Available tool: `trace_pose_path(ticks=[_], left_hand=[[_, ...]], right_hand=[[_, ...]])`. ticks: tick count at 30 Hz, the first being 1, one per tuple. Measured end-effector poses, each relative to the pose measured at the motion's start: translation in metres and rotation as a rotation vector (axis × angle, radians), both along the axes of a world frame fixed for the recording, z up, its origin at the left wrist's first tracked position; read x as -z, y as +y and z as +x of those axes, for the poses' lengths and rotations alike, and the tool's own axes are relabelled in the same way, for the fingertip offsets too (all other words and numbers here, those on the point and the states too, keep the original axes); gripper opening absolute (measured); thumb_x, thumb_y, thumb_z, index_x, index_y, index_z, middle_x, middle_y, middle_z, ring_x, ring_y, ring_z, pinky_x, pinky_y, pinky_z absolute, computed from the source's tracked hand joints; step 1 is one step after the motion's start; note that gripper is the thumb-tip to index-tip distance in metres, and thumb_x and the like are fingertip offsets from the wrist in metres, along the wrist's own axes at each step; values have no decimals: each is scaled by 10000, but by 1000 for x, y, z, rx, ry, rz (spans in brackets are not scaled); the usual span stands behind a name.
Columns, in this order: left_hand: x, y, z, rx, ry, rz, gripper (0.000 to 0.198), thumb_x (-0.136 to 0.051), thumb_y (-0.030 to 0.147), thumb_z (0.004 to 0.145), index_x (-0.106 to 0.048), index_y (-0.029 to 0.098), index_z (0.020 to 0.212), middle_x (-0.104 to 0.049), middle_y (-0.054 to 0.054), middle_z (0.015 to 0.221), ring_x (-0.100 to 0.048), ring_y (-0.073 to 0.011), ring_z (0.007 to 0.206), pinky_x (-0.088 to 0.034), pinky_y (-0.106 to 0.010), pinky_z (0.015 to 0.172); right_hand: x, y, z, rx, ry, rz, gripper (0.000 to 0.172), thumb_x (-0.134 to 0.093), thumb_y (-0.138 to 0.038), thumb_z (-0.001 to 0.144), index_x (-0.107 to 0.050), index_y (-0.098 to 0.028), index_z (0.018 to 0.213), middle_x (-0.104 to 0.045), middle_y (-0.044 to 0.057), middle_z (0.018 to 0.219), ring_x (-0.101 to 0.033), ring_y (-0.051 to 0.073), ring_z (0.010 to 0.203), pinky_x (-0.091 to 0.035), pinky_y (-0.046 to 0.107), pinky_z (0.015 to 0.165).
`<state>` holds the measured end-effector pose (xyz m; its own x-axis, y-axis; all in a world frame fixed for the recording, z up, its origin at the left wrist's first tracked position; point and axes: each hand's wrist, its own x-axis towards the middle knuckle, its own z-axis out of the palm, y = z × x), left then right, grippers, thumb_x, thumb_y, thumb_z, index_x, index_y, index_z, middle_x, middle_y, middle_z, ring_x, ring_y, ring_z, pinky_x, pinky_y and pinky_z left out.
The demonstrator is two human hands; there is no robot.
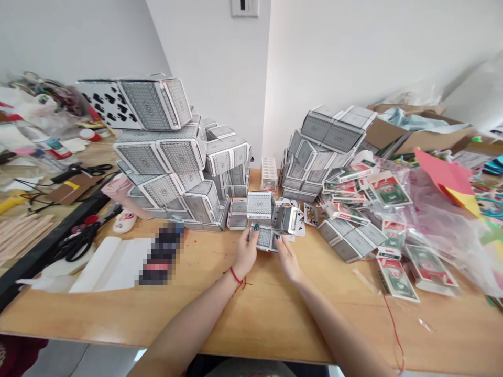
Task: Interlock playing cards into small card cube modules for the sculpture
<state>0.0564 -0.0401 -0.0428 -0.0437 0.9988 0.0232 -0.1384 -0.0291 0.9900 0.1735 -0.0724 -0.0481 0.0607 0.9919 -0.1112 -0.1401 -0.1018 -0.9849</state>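
Observation:
Between my hands is a small box structure folded from playing cards (260, 205), grey patterned backs facing out, with one part standing open at the right. My left hand (247, 252) grips its lower left side, the thumb on the near face. The lower right side is pinched by my right hand (288, 257), thumb also on the near face. Loose playing cards (311, 214) lie face up just behind it. A tall stack of card boxes (176, 157) rises to the left. To the right stands a second stack of card boxes (322, 149).
Red-and-green card packs (396, 277) and a card box block (351, 238) lie right. Black scissors (84, 238), white paper (112, 262) and a pixelated object (161, 256) are left. Behind are a clear case (269, 175) and a cardboard box (420, 131). Red thread (393, 324) hangs over the table's front edge.

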Motion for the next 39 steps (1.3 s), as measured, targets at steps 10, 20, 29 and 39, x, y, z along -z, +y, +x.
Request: trace_pose_path(ticks=[10, 20, 29, 39], left_hand=[[-2, -2, 1, 22, -3, 13, 373, -495, 444, 802, -607, 161, 1017, -639, -79, 992, -561, -195, 938, -428, -267, 799], [-4, -3, 1, -8, 42, -4, 365, -503, 449, 794, -613, 164, 994, -644, -81, 995, -561, -201, 933, -424, -278, 818], [0, 0, 1, -2, 50, 35, 326, -475, 420, 822, -582, 178, 1012, -620, -81, 1068, -551, -199, 1006, -414, -287, 858], [3, -1, 2, -62, 76, 23, 315, -480, 408, 818, -526, 209, 1059, -576, -63, 1101, -523, -185, 1023, -397, -280, 883]], right_hand=[[0, 4, -1, 7, 33, 14, 526, -434, -532, 817, -462, -252, 1262, -485, 26, 1317, -413, 238, 1229, -253, 413, 1066], [-3, 1, -1, 3, -36, 2, 520, -416, -541, 820, -469, -265, 1258, -519, 10, 1286, -420, 243, 1224, -317, 406, 1031], [-4, 4, 0, 14, -10, 32, 489, -422, -541, 818, -524, -260, 1205, -510, 9, 1297, -385, 227, 1257, -266, 392, 1065], [5, 7, 1, 19, -24, 87, 453, -391, -502, 836, -509, -301, 1224, -575, 5, 1219, -405, 225, 1243, -299, 411, 1045]])
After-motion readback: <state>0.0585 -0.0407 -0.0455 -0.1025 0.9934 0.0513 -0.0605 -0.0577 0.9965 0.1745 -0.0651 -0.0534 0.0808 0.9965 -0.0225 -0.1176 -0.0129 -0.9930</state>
